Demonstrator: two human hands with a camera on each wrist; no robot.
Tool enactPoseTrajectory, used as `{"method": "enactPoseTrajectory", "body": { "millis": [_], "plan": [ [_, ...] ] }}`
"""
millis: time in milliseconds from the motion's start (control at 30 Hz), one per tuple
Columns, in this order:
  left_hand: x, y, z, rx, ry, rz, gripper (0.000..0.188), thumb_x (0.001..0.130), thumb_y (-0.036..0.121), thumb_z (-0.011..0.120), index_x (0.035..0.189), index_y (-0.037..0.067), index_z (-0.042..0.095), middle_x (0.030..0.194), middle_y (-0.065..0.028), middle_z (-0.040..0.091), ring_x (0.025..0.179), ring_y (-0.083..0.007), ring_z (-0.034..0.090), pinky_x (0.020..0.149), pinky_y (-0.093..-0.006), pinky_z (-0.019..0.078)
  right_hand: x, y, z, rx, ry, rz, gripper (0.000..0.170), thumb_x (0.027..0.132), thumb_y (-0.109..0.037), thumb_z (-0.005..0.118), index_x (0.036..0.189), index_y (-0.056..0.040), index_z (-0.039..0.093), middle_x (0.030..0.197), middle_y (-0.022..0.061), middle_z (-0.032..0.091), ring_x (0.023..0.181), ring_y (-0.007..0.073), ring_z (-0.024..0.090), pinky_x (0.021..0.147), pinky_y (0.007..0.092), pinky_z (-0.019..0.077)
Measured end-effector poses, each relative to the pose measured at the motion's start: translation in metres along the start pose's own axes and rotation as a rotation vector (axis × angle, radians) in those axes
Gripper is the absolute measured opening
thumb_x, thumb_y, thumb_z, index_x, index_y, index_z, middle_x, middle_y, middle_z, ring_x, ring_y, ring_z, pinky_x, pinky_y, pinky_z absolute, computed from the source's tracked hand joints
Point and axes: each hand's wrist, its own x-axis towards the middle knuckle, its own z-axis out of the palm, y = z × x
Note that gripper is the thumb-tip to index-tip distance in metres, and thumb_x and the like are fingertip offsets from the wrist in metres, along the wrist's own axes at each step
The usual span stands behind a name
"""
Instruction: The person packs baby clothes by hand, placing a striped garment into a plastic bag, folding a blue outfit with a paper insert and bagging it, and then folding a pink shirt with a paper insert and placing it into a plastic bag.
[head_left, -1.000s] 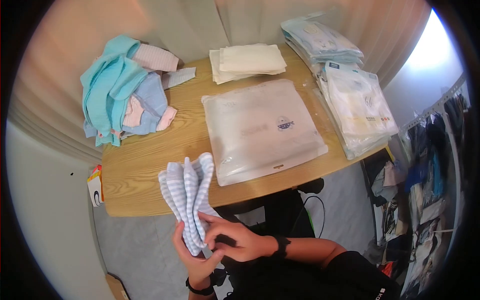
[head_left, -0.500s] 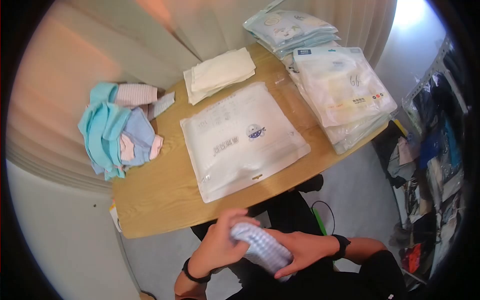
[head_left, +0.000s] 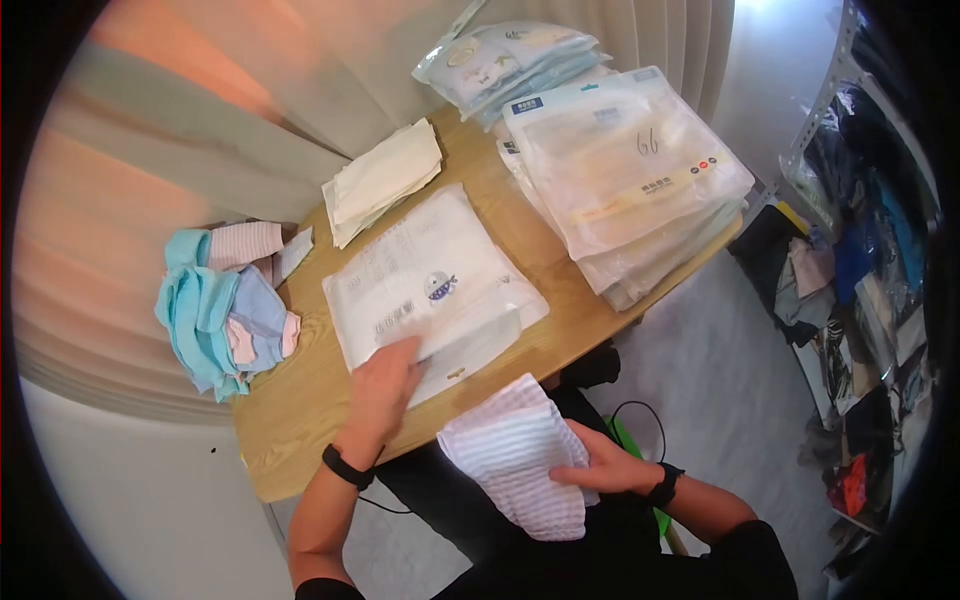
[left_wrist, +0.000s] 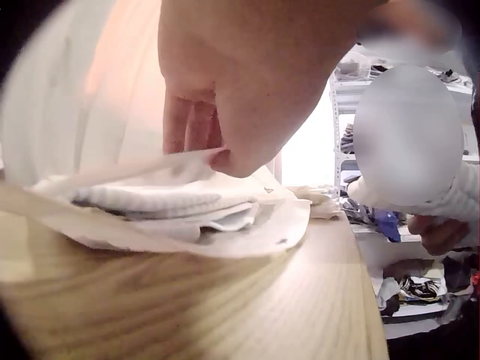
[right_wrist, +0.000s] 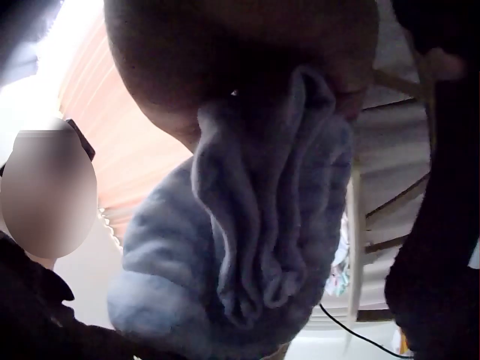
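Note:
A translucent white packaging bag (head_left: 400, 270), printed with a small whale, lies on the table. At its near edge my left hand (head_left: 388, 385) pinches the upper layer. The left wrist view shows that layer lifted between thumb and fingers, the bag's mouth (left_wrist: 289, 236) gaping and folded ribbed cloth (left_wrist: 157, 201) inside. My right hand (head_left: 605, 462) grips a folded, pale striped cloth piece (head_left: 510, 460) by its right side, thumb on top, in front of the table edge. From below, the right wrist view shows the folded layers hanging under the hand.
Turquoise, blue and pink garments (head_left: 205, 305) lie heaped at the table's left. Cream folded sheets (head_left: 385, 180) rest at the back. Packed bags (head_left: 630, 170) are stacked at the right, with more bags (head_left: 510, 65) behind. A shelf of packed clothes (head_left: 860, 330) stands far right.
Both hands were together on the striped cloth. The left hand has let go and moved forward to the bag's near edge, which it now lifts. The right hand keeps the cloth, now spread flatter.

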Motion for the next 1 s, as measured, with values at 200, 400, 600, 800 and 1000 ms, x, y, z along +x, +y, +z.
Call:
{"method": "enactPoseTrajectory", "body": {
  "millis": [200, 400, 600, 800, 1000],
  "plan": [
    [0.008, 0.026, -0.045, -0.117, 0.282, -0.152, 0.031, 0.081, 0.003, 0.072, 0.111, 0.005, 0.061, 0.087, -0.0116, 0.071, 0.072, -0.0232, 0.070, 0.060, -0.0322, 0.0548, 0.019, -0.048, 0.024, 0.200, -0.122, -0.203, 0.067, 0.091, -0.003, 0.063, 0.149, -0.0001, 0.030, 0.136, 0.0094, 0.051, 0.125, 0.0158, 0.047, 0.107, 0.0323, 0.0370],
    [0.014, 0.066, -0.082, -0.367, 0.349, -0.303, 0.027, 0.082, 0.005, 0.072, 0.107, 0.005, 0.063, 0.088, -0.0112, 0.073, 0.072, -0.0173, 0.071, 0.057, -0.0266, 0.0544, 0.050, -0.050, 0.025, 0.186, 0.040, -0.137, 0.072, 0.087, 0.005, 0.059, 0.151, -0.0002, 0.026, 0.138, 0.0104, 0.050, 0.127, 0.0171, 0.047, 0.109, 0.0326, 0.0366],
    [0.002, 0.088, -0.086, -0.222, 0.259, -0.087, 0.020, 0.081, 0.005, 0.070, 0.101, 0.004, 0.067, 0.086, -0.0117, 0.071, 0.072, -0.0247, 0.070, 0.064, -0.0331, 0.0555, 0.054, -0.051, 0.025, 0.091, 0.164, -0.313, 0.065, 0.088, 0.004, 0.057, 0.148, 0.0010, 0.031, 0.137, 0.0110, 0.052, 0.125, 0.0170, 0.048, 0.106, 0.0305, 0.0383],
    [-0.014, 0.117, -0.085, -0.045, 0.346, 0.162, 0.023, 0.077, 0.005, 0.071, 0.100, 0.005, 0.069, 0.087, -0.0099, 0.070, 0.081, -0.0256, 0.069, 0.067, -0.0356, 0.0550, 0.113, -0.044, 0.012, -0.200, 0.348, -0.291, 0.053, 0.092, -0.003, 0.061, 0.141, 0.0024, 0.044, 0.133, 0.0098, 0.055, 0.123, 0.0179, 0.050, 0.104, 0.0317, 0.0392],
    [-0.056, 0.181, -0.037, -0.351, 0.374, 0.069, 0.036, 0.076, 0.006, 0.075, 0.110, 0.001, 0.066, 0.122, -0.0186, 0.063, 0.104, -0.0347, 0.065, 0.086, -0.0387, 0.0543, 0.133, -0.045, -0.002, 0.241, 0.315, -0.311, 0.039, 0.104, -0.026, 0.046, 0.134, -0.0028, 0.052, 0.132, 0.0085, 0.056, 0.121, 0.0169, 0.052, 0.102, 0.0314, 0.0430]
  ]
}}
